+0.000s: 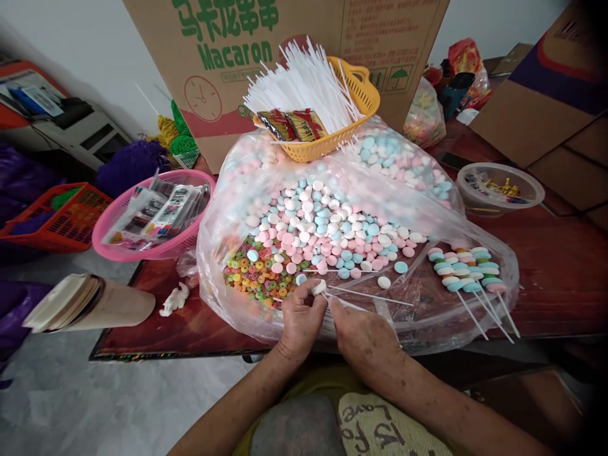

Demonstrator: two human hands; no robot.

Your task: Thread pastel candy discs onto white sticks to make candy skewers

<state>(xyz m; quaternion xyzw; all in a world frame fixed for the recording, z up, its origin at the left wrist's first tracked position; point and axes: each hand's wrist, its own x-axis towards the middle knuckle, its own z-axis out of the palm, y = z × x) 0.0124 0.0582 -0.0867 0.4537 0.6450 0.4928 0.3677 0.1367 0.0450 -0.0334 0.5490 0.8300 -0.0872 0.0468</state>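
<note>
Between the thumb and fingers of my left hand [303, 316] is a white candy [319, 288], pinched at the near edge of the clear plastic bag [216, 234]. My right hand [363, 339] is closed beside it on a thin white stick [349, 304], whose tip meets the candy. Other white sticks [380, 296] lie just beyond my fingers. A heap of pink, white and blue candies [323, 221] spreads on the bag ahead. Small colourful ring candies [259, 272] are piled to the left. At the right lie several finished-looking candy skewers [465, 271].
A yellow basket [363, 95] of white sticks stands behind the heap, before a large cardboard box [304, 38]. A pink basket [152, 247] with packets and stacked paper cups [109, 304] are left. A clear round tub [498, 183] sits right, near more boxes [527, 114].
</note>
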